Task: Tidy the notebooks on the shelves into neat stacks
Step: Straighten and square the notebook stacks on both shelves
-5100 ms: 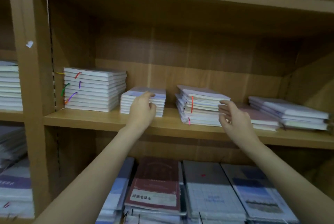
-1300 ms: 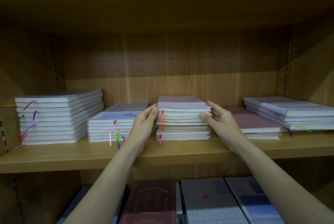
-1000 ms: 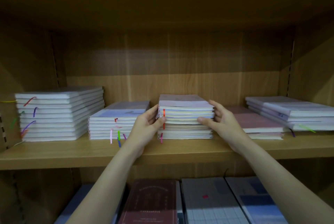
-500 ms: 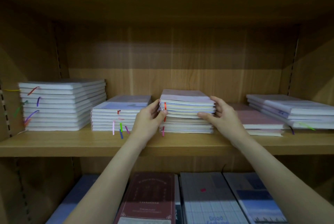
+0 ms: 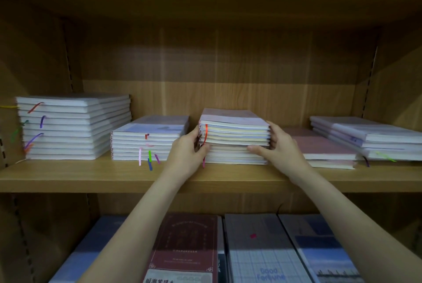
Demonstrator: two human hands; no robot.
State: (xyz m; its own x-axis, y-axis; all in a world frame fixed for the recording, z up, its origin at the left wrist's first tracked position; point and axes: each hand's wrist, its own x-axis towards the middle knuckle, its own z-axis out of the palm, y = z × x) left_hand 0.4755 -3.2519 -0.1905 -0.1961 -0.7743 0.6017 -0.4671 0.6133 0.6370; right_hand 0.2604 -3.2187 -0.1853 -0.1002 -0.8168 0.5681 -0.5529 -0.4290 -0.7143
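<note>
Both hands have closed on the middle stack (image 5: 234,136) on the shelf (image 5: 91,175), left grip (image 5: 186,152) and right grip (image 5: 277,148) clamping its upper notebooks between them, which could slide askew if squeezed unevenly.

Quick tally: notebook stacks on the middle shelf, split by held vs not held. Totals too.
Held by both hands: 1, the centre stack, gripped by the left hand and the right hand.
Not held: 4, the tall left stack, the second stack, the pink stack and the far right stack.
Total: 5 stacks.
</note>
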